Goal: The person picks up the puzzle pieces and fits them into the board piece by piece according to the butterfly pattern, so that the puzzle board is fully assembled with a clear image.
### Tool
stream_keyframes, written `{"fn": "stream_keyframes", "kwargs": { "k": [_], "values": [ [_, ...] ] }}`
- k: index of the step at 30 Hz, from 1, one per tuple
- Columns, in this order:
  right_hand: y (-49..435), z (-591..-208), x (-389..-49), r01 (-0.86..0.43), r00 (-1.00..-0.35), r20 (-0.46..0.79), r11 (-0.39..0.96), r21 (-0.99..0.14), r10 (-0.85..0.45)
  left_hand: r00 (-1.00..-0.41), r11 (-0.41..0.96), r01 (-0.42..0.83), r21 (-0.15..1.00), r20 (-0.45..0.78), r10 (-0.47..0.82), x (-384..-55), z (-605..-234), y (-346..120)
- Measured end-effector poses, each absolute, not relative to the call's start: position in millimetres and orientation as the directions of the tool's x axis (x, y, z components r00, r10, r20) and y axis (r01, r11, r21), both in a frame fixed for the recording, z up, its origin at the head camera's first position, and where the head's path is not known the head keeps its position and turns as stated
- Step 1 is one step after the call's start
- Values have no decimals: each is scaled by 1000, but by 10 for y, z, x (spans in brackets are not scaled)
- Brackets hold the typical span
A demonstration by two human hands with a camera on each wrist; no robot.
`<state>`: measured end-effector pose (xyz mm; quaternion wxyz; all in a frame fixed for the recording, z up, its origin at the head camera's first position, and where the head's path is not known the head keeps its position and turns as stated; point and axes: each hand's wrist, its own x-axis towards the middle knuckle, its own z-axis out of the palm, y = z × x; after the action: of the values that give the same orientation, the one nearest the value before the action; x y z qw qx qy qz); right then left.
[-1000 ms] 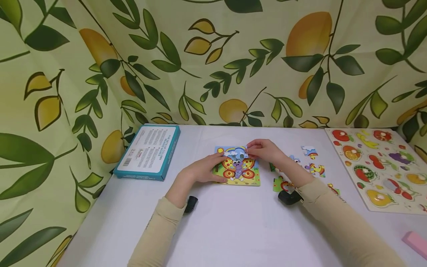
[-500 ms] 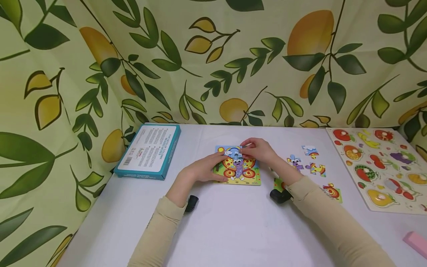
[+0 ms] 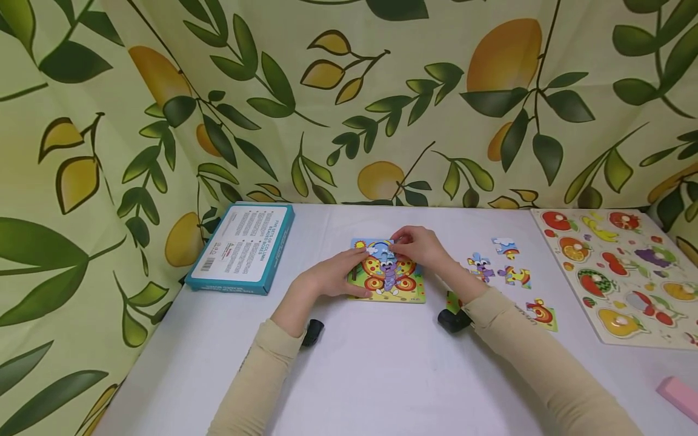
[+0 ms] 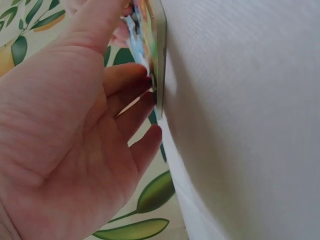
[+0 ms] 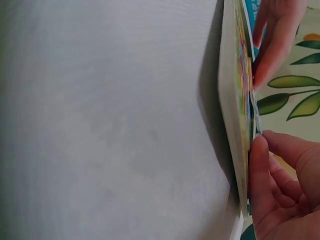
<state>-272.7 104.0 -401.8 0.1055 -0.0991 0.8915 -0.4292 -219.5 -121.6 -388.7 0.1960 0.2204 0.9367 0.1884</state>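
A square jigsaw board with a butterfly picture (image 3: 388, 280) lies on the table. My left hand (image 3: 327, 275) rests spread over the board's left side, thumb near the lower edge and fingers at the upper left; in the left wrist view its fingertips touch the board's edge. At the upper right, my right hand (image 3: 418, 247) pinches a thin jigsaw piece (image 5: 258, 119) between thumb and index finger, tilted over the board's face. Part of that piece is hidden by the fingers. Several loose jigsaw pieces (image 3: 517, 277) lie to the right, some partly under the right forearm.
A teal and white box (image 3: 242, 245) lies at the back left. On the right is a fruit peg board (image 3: 621, 272), with a pink block (image 3: 678, 393) near the front right. A leaf-patterned cloth (image 3: 349, 121) hangs behind the white table.
My right hand has shifted left across the upper part of the board with the jigsaw piece, uncovering more loose pieces beside its forearm. The left hand has stayed in place.
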Motion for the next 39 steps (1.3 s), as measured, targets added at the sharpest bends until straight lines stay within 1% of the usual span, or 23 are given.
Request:
{"fn": "stream_keyframes", "kwargs": {
  "k": [8,10,19,28,34,39],
  "values": [
    [1033,-4007,-2724,-160,-959,-52,687,-709,-278,-840,860,412,302,-238,487,-2217,-3900,-1150],
    [1028,-4009,-2730,-166,-959,-48,690,-704,-281,-842,864,422,276,-235,486,-2221,-3905,-1134],
    [1019,-4015,-2746,-163,-958,-52,686,-709,-282,-851,879,421,224,-238,468,-2206,-3876,-1092],
    [1053,-4019,-2756,-186,-960,-29,707,-683,-280,-850,877,423,228,-236,471,-2201,-3869,-1073],
    [1059,-3997,-2766,-175,-955,-65,726,-665,-290,-847,871,434,230,-224,482,-2206,-3878,-1083],
    [1046,-4008,-2783,-152,-954,-94,729,-668,-285,-834,849,440,291,-219,507,-2221,-3873,-1089]
  ]
}}
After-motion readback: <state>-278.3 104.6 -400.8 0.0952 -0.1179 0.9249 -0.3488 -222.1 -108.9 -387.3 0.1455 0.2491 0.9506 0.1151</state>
